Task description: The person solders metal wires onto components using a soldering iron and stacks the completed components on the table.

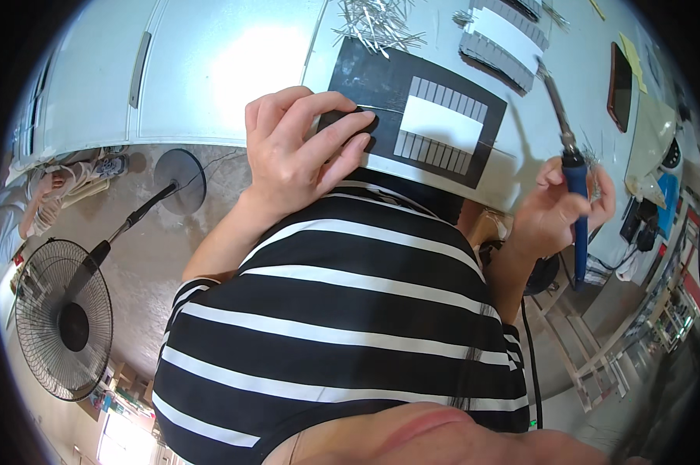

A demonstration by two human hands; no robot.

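Note:
My left hand (299, 147) is closed at the left part of a black board (369, 70). Its fingers bend around a small dark piece (372, 122), mostly hidden by them. From the fingertips a thin silvery wire (385, 109) runs toward a white card (443, 118) on the board. Rows of grey strips (435, 153) line the card's upper and lower edges. To the right, my right hand (563, 205) grips a soldering iron (575, 182) by its blue handle. The iron's metal tip points up, beside a stack of similar strip-edged cards (505, 39).
A pile of thin metal leads (377, 23) lies beyond the board. A phone (619, 87) rests at the right, near cables and black items (640, 221). On the floor at left stands a fan (72, 325). Another person (36, 190) is at the far left.

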